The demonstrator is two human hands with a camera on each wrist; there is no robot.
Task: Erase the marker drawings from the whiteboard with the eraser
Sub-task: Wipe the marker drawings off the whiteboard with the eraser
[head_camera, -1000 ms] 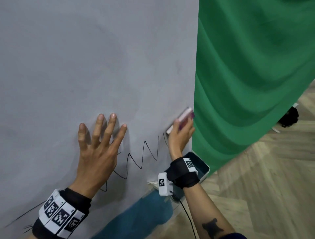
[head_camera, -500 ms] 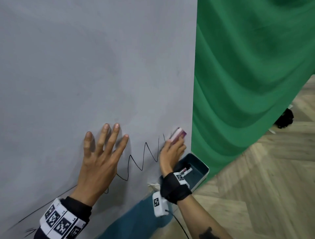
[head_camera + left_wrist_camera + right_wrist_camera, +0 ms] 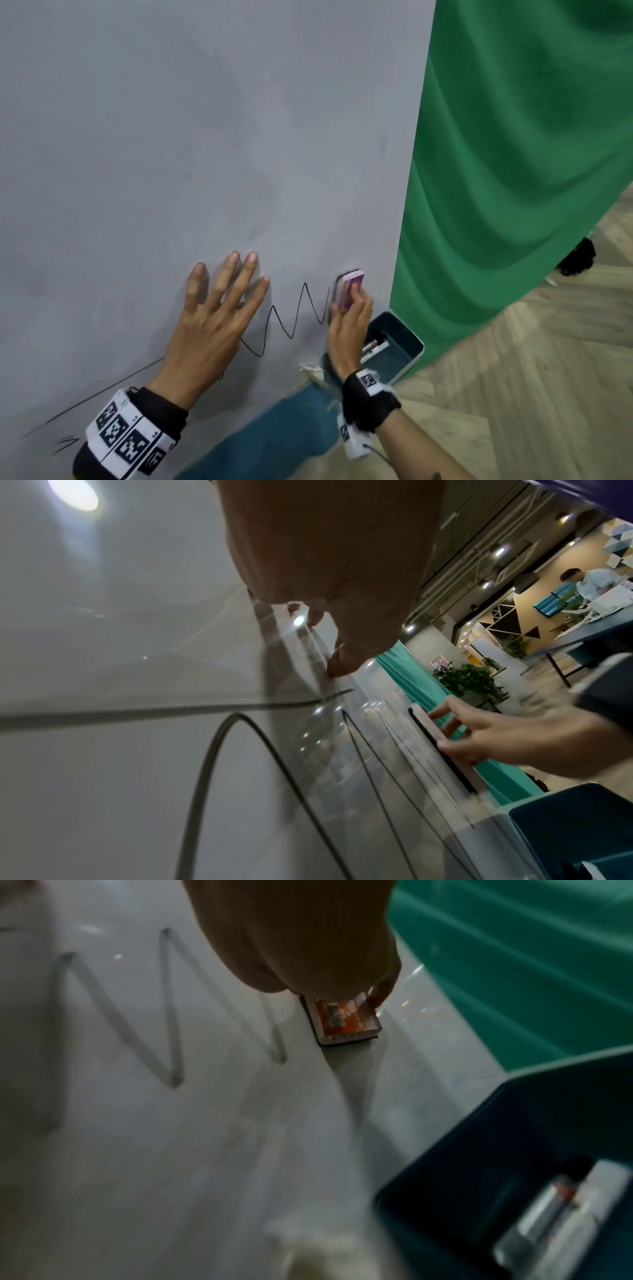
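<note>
The whiteboard (image 3: 205,137) stands upright and fills the left of the head view. A black zigzag line (image 3: 291,315) runs across its lower part, with a long stroke (image 3: 96,397) trailing down to the left. My right hand (image 3: 347,318) grips the small eraser (image 3: 349,286) and holds it flat against the board at the zigzag's right end. In the right wrist view the eraser (image 3: 346,1023) shows an orange label, with the zigzag (image 3: 167,1010) to its left. My left hand (image 3: 219,308) lies flat on the board, fingers spread, over part of the line.
A teal tray (image 3: 407,346) with markers (image 3: 375,347) hangs at the board's lower right corner. A green curtain (image 3: 513,171) hangs right of the board, over a wooden floor (image 3: 531,394). A dark object (image 3: 577,258) lies at the curtain's foot. In the left wrist view a person (image 3: 596,585) stands far off.
My right hand has brought the eraser down and left from the board's right edge to the zigzag's right end. The zigzag's rightmost stroke is no longer visible. My left hand stays flat.
</note>
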